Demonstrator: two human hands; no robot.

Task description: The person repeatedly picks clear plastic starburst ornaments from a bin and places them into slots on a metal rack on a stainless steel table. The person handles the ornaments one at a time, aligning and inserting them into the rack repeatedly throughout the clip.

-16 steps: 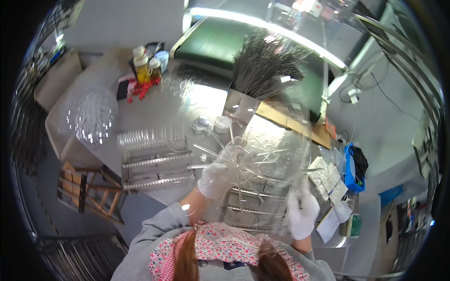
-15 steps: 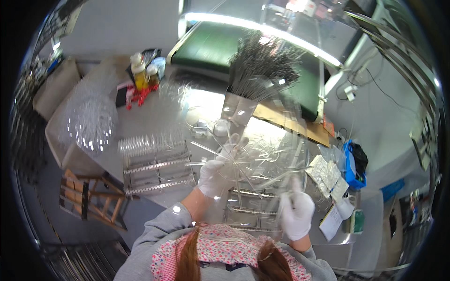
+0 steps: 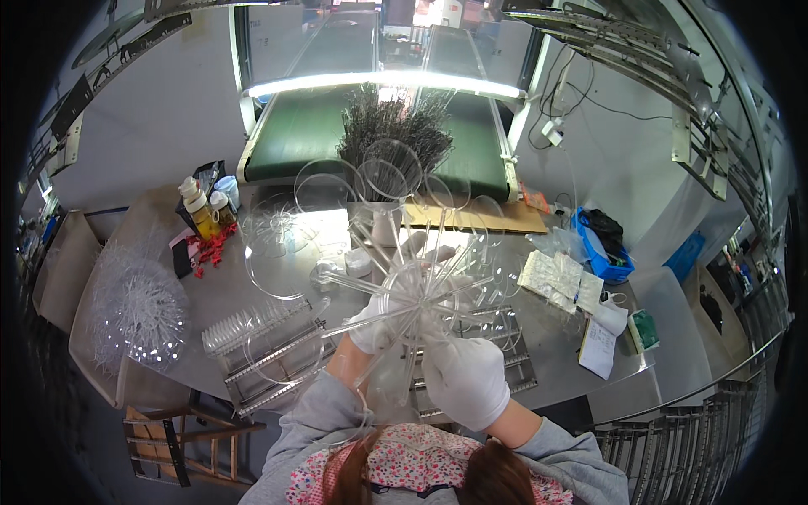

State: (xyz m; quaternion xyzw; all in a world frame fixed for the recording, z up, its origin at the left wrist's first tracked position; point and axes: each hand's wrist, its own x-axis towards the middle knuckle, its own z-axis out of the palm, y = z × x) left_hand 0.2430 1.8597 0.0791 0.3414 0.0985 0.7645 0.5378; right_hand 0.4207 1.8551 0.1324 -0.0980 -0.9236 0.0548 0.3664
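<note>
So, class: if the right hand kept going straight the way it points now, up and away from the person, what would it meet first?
The right hand would probably meet the clear spoked cluster first, held just ahead of it. Depth is hard to judge; the metal rack on the table lies lower.

clear plastic stems fan out from the transparent spiky ball (image 3: 421, 290) at frame centre, blocking every approach around it. metal wire racks (image 3: 269, 358) crowd the lower left, round clear discs (image 3: 337, 189) the upper middle. bare grey tabletop (image 3: 555, 337) shows right of centre, before the paper sheets (image 3: 560, 282).
</note>
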